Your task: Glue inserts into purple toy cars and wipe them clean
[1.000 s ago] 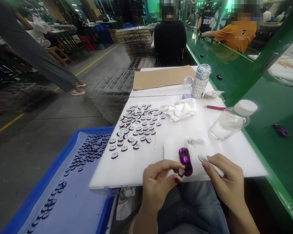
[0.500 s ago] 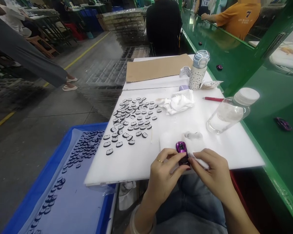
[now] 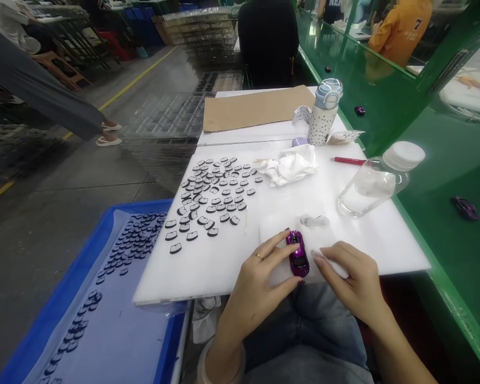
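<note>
A purple toy car [image 3: 298, 258] with a dark windscreen lies near the front edge of the white work board. My left hand [image 3: 260, 272] holds it, thumb at the near end and fingertips at the far end and on top. My right hand [image 3: 350, 274] is closed on a small piece of white cloth [image 3: 331, 262], just right of the car and apart from it. Beyond the car lies a small crumpled clear wrapper [image 3: 315, 221]. Many small dark curved parts [image 3: 211, 200] are spread over the left of the board.
A clear bottle [image 3: 370, 186], a red pen [image 3: 347, 160], a crumpled white cloth [image 3: 290, 166] and a dotted drinking bottle [image 3: 324, 114] stand or lie beyond my hands. A blue tray [image 3: 116, 320] of similar parts is lower left. A green conveyor [image 3: 436, 176] carrying other cars runs along the right.
My right hand with the white cloth has drawn back slightly from the car. My left fingers have spread from a pinch to span the car's length, uncovering its windscreen.
</note>
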Demonstrator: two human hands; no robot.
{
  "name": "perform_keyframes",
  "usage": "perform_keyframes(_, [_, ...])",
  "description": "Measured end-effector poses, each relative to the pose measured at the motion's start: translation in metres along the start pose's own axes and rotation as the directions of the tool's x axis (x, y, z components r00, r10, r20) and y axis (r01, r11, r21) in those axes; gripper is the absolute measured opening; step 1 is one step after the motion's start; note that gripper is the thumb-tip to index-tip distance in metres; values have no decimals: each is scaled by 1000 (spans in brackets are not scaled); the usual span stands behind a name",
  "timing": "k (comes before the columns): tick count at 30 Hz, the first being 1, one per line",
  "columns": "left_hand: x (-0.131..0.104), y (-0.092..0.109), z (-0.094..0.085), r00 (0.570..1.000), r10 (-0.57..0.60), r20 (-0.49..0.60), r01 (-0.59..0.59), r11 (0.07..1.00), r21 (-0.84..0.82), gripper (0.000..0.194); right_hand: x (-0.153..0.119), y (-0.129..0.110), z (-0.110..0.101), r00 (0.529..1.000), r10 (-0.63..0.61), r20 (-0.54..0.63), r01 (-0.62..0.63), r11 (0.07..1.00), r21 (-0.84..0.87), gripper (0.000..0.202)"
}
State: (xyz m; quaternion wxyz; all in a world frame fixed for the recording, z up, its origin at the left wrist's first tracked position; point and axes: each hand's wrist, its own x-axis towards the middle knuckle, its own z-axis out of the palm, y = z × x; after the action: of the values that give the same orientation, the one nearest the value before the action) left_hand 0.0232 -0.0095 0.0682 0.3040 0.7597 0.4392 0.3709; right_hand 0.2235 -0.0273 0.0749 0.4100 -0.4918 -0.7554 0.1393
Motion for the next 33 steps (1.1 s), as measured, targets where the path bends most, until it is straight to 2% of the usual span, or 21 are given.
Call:
perform_keyframes(2, [0,-1,-2,1000,10,20,-10,1000,13,45,-1,0,2,988,-130,-85,123,989,-81,17])
perform_keyframes(4, [0,-1,0,1000,14,-11,-14,1000,27,45,-2,-4,6,975,-215,-64,200,962,-187,20])
perform_keyframes(6, [-1,-1,3,999,24,-45,-22,999,47,44,-3,-9,11,975,-219,-30,206,948,-242,16])
perform_keyframes(9, [-2,-1,7,996,49,-77,-43,996,82,42,-5,-13,11,988,-147,-43,131,955,-268,11])
perform_keyframes(13, [-5,-2,13,989,80,-122,-67,992,106,39,-10,-8,-11,998,-56,-20,50,974,-219,12])
perform_keyframes(15, [-6,-2,17,981,109,-163,-88,988,131,39,-13,0,-27,993,-22,-113,-1,980,-201,14])
perform_keyframes(17, [-7,-3,23,968,145,-204,-112,980,167,40,-14,14,-41,948,57,-314,-128,969,-210,13])
perform_keyframes(19, [-7,-4,28,951,188,-247,-140,970,199,38,-14,32,-53,859,148,-490,-293,927,-234,14])
perform_keyframes(20, [-7,-4,31,939,213,-270,-156,964,216,35,-14,41,-57,842,177,-510,-358,890,-282,18])
perform_keyframes(23, [-7,-7,38,892,308,-332,-217,934,284,24,-11,57,-61,883,200,-424,-413,762,-500,25])
perform_keyframes(25, [-8,-11,40,865,358,-351,-242,911,334,21,-9,50,-54,895,157,-416,-373,775,-510,22])
perform_keyframes(27, [-9,-15,42,857,382,-346,-253,897,363,22,-6,31,-39,905,104,-413,-281,875,-394,16])
perform_keyframes(30, [-15,-23,44,841,398,-366,-257,890,376,44,-3,-3,-6,970,55,-238,-120,956,-269,20])
perform_keyframes(31, [-17,-26,45,829,402,-389,-255,890,377,53,-1,-12,6,981,53,-189,-102,960,-260,25])
perform_keyframes(33, [-20,-31,47,801,403,-442,-239,893,382,59,3,-25,26,989,66,-135,-101,957,-271,32])
